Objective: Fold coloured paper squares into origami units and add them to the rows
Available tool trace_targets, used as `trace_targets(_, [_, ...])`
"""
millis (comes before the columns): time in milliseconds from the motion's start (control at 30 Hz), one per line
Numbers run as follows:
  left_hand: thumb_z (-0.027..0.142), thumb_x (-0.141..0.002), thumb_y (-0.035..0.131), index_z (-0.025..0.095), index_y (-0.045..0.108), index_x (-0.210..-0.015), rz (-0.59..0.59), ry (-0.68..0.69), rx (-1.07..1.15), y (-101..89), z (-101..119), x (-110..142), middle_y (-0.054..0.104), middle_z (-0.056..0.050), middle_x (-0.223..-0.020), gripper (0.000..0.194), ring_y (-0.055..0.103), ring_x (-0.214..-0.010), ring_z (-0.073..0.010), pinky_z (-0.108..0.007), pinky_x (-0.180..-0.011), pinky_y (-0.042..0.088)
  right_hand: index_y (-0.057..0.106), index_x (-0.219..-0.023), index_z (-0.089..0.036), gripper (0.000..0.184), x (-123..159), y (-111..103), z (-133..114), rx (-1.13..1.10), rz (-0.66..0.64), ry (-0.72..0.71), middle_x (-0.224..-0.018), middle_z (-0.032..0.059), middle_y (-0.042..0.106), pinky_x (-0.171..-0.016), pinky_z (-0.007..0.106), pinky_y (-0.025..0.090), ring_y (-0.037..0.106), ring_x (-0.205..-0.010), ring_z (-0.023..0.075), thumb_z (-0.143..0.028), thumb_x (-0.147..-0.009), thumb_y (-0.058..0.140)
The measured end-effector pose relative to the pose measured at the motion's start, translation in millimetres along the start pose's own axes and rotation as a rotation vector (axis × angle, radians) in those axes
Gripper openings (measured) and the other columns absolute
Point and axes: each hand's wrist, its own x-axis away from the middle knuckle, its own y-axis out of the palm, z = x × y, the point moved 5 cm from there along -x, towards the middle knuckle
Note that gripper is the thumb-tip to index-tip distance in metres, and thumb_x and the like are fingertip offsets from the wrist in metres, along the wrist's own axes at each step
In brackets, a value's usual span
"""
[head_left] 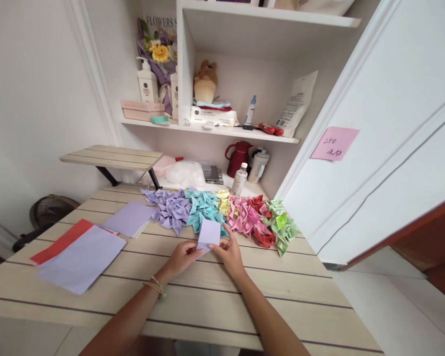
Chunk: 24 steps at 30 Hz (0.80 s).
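Between both hands is a small folded piece of lavender paper (209, 233), held just above the table. My left hand (183, 257) pinches its lower left corner. My right hand (230, 252) grips the lower right edge with the thumb, its fingers behind the right side. Just beyond the paper lies a row of folded paper pieces: purple ones (171, 210), teal ones (203, 205), a few yellow ones (223, 201), pink ones (244, 216), red ones (264, 238) and green ones (282, 222).
Lavender sheets (83, 259) overlap a red sheet (65, 241) at the left, beside smaller lavender sheets (129, 218). A raised wooden stand (113, 157) is at the back left. A clear bottle (239, 180) stands behind the row, below a white shelf (207, 129).
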Motion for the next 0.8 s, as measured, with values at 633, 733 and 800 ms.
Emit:
trace_targets(633, [0.036, -0.07, 0.065, 0.015, 0.061, -0.109, -0.044, -0.068, 0.272, -5.0, -2, 1, 0.069, -0.009, -0.095, 0.045, 0.062, -0.077, -0.0202, -0.025, -0.061, 0.047, 0.065, -0.061, -0.016, 0.029, 6, 11, 0, 0.076, -0.281, 0.085, -0.061, 0.0013, 0.06, -0.047, 0.022, 0.043, 0.054, -0.052, 0.0124, -0.045, -0.064, 0.069])
trace_targets(733, [0.026, -0.062, 0.075, 0.017, 0.057, -0.117, -0.028, -0.069, 0.2, -3.6, -5, -1, 0.066, -0.009, -0.103, 0.058, 0.06, -0.067, -0.0146, -0.02, -0.052, 0.043, 0.064, -0.066, -0.017, 0.028, 4, 7, 4, 0.083, -0.229, 0.094, -0.052, -0.0017, 0.055, -0.045, 0.021, 0.042, 0.05, -0.045, 0.0106, -0.044, -0.07, 0.065])
trace_targets(800, [0.027, -0.062, 0.075, 0.018, 0.054, -0.12, -0.017, -0.08, 0.169, -3.5, -6, -2, 0.066, -0.01, -0.105, 0.062, 0.057, -0.058, -0.0114, -0.017, -0.044, 0.038, 0.064, -0.07, -0.017, 0.027, 4, 5, 6, 0.084, -0.22, 0.092, -0.053, -0.0021, 0.055, -0.045, 0.021, 0.042, 0.05, -0.045, 0.0105, -0.044, -0.071, 0.063])
